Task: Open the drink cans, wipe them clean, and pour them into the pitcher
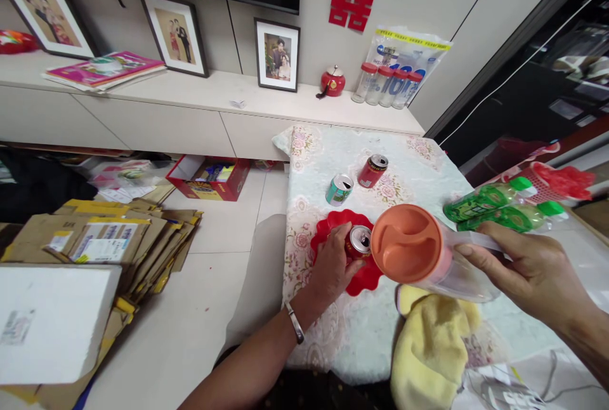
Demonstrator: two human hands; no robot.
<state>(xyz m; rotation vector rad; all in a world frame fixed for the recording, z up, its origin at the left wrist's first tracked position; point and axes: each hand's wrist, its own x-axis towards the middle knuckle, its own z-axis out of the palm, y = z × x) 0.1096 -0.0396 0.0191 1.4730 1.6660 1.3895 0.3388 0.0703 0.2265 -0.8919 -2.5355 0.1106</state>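
Observation:
My left hand (337, 261) is wrapped around an opened drink can (360, 240) with a silver top, which is over the red scalloped plate (328, 223). In my right hand (528, 264) is the handle of a clear plastic pitcher (457, 270) with an orange lid (404, 242). The pitcher is tilted left, its lid close beside the can's top. I cannot make out any liquid flowing. Behind the plate stand a green can (339, 190) and a red can (373, 171), both opened.
A yellow cloth (431, 346) hangs at the table's near edge. Two green-labelled bottles (490, 200) lie at the right near a pink basket (542, 181). Flattened cardboard (157, 232) and a white foam box (57, 321) are on the left. Glass jars (385, 86) stand on the cabinet.

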